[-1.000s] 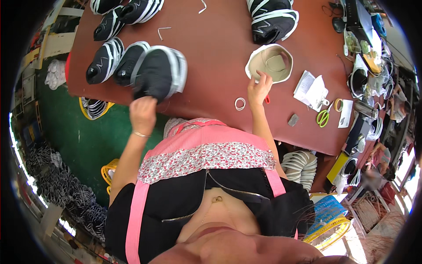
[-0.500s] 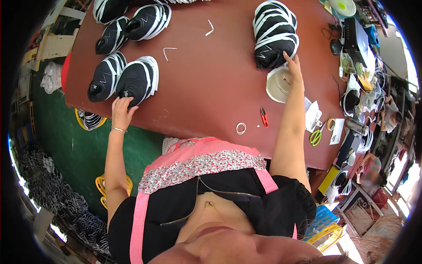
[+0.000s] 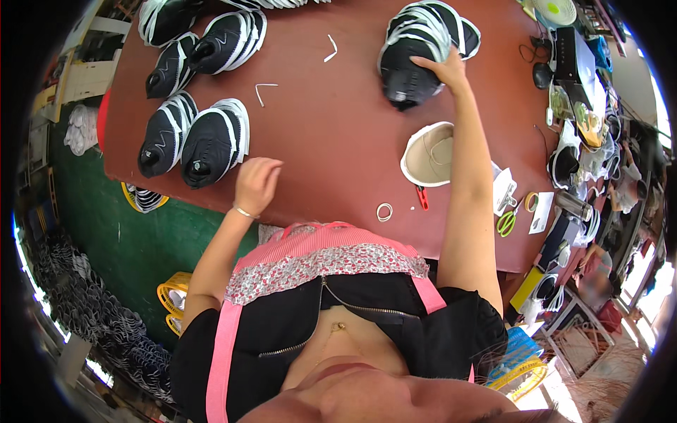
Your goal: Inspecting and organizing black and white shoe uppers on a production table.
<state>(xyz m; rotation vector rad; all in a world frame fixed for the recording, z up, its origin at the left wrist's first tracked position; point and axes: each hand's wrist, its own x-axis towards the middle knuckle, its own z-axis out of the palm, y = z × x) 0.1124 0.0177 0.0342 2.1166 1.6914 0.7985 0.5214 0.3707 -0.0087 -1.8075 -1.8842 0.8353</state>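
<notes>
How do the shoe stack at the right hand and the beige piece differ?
The shoe stack is mainly black; the beige piece is pale.
The right hand touches the shoe stack; no hand touches the beige piece.
The shoe stack is farther out over the table than the beige piece.
Both have white edging.

You're in a shoe workshop: black uppers with white edging lie in stacks on your broad table, with scissors and tape near its right side. You wear an apron, and on the green floor to your left are yellow baskets and a big heap of similar black-and-white pieces.
</notes>
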